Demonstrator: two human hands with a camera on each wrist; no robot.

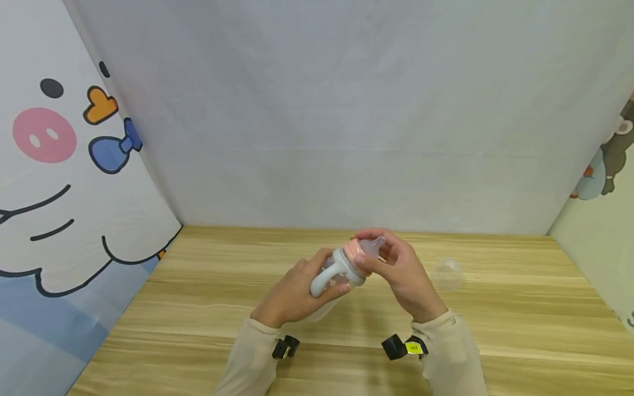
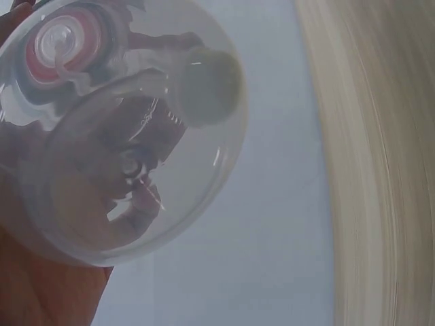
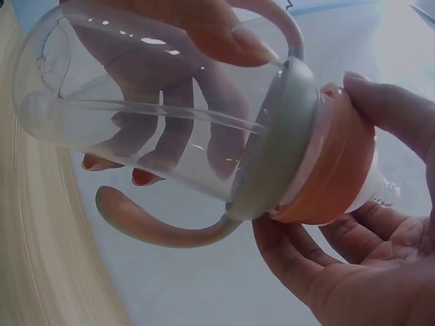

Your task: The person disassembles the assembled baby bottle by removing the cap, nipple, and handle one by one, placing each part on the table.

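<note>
A clear baby bottle [image 3: 156,115] is held tilted above the table, its teat [image 1: 375,245] pointing up and to the right in the head view. My left hand [image 1: 299,289] grips the bottle's body below the pale grey handle ring [image 1: 342,268]. Thumb and fingers of my right hand [image 1: 401,269] pinch the pink-orange screw collar [image 3: 333,163] around the teat. Inside the bottle a thin straw runs down to a round weight [image 2: 207,88]. Through the transparent base in the left wrist view, my left fingers show behind the wall.
A clear dome cap [image 1: 448,274] lies on the wood-grain table [image 1: 520,319], to the right of my right hand. A pale grey backdrop [image 1: 346,121] rises at the table's far edge. Cartoon-printed panels [image 1: 64,220] stand at the sides.
</note>
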